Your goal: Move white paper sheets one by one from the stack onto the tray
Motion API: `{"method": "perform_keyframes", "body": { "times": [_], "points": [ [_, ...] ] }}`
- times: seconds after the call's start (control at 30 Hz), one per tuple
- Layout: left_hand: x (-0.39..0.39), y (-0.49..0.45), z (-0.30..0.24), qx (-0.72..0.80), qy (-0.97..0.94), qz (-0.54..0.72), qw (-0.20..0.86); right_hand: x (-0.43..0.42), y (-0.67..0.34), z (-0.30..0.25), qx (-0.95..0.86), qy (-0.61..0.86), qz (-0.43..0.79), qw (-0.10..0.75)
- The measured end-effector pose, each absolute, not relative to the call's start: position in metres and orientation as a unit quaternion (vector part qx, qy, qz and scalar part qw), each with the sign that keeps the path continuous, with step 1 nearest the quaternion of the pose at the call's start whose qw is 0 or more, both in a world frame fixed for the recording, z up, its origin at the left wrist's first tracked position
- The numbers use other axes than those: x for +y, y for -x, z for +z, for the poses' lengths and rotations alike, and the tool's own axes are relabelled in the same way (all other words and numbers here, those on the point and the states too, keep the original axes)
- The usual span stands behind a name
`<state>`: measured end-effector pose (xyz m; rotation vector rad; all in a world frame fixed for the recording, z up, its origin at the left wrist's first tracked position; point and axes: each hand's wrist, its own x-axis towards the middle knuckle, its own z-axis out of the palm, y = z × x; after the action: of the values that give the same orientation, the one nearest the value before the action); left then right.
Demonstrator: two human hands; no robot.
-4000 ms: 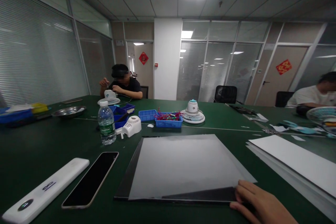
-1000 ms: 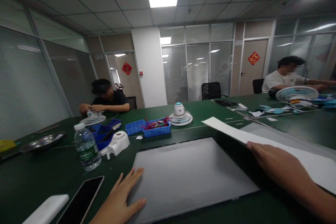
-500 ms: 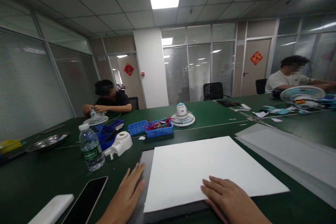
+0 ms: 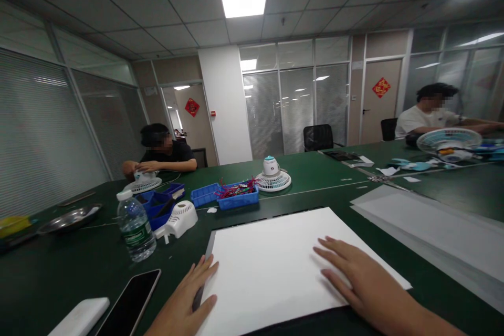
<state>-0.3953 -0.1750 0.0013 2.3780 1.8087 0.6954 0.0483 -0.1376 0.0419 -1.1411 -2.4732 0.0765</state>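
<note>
A large sheet of white paper (image 4: 268, 257) lies in front of me over a dark, flat board (image 4: 210, 244), whose grey left edge shows beside it. My left hand (image 4: 192, 289) is open at the sheet's left edge, fingers pointing forward and thumb over the paper. Over the right part of the sheet is my right hand (image 4: 350, 273), open with its fingers spread; whether the fingertips touch the paper I cannot tell. Neither hand grips anything.
At left are a phone (image 4: 129, 302), a white power bank-like block (image 4: 81, 317) and a water bottle (image 4: 136, 228). Beyond lie a white plastic housing (image 4: 181, 219), a blue bin of wires (image 4: 238, 199) and a small fan (image 4: 272, 176). More sheets (image 4: 429, 226) lie right. Two people sit across.
The white paper has slid left, covering more of the board's grey left edge. My right hand has lifted slightly, moved right and forward, and spread its fingers.
</note>
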Motion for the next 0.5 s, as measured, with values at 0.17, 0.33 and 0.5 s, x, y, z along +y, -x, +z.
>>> {"method": "perform_keyframes", "body": {
  "times": [0.17,0.33,0.5],
  "points": [
    [-0.179,0.392,0.008,0.560,-0.796,0.231,0.011,-0.079,-0.136,0.038,-0.779,0.610,-0.042,0.136],
    [-0.176,0.389,0.006,0.548,-0.803,0.236,-0.008,-0.042,-0.227,0.020,-0.644,0.750,-0.080,0.128],
    [-0.169,0.383,0.001,0.554,-0.798,0.236,-0.037,-0.031,-0.271,-0.008,-0.574,0.808,-0.041,0.122]
  ]
}}
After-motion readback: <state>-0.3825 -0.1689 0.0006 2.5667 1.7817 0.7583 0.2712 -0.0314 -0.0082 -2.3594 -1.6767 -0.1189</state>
